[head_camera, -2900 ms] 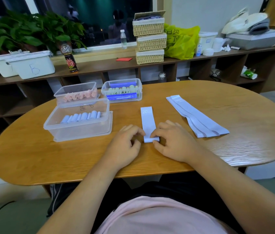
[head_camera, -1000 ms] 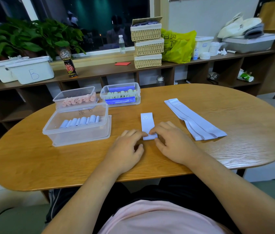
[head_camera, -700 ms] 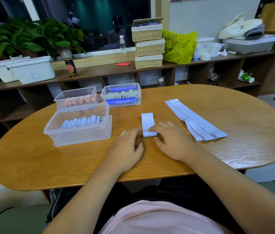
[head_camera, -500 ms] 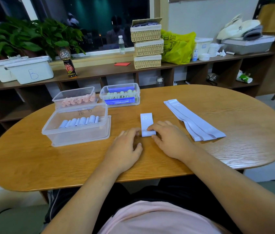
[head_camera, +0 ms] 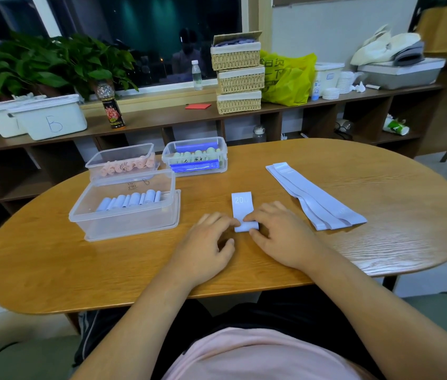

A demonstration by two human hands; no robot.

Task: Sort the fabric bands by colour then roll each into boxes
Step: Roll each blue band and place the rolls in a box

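Nearest, on the oval wooden tabletop (head_camera: pixel 134 270), I see both hands at one lavender band (head_camera: pixel 241 204). Its near end is rolled; its flat far end reads "20", with smaller print I cannot read. The right hand (head_camera: pixel 279 234) pinches the roll between thumb and forefinger. The left hand (head_camera: pixel 205 242) is loosely bent, with fingertips against the roll's left end and the thumb clear of it.

To the right lies a stack of flat bands (head_camera: pixel 318 198) in the same colour. To the left, the near box (head_camera: pixel 123 223) holds pale blue rolls; its handwritten marks are illegible. Behind it stand the pink-roll box (head_camera: pixel 121 160) and a third box (head_camera: pixel 195 157) with green and blue rolls.

Beyond, a wooden shelf (head_camera: pixel 162 119) carries a white bin (head_camera: pixel 49 119) marked "B", a dark bottle (head_camera: pixel 111 108), three wicker baskets (head_camera: pixel 238 75) and a yellow bag (head_camera: pixel 285 78) with printed characters. Plants (head_camera: pixel 47 64) stand before a dark window (head_camera: pixel 148 31).
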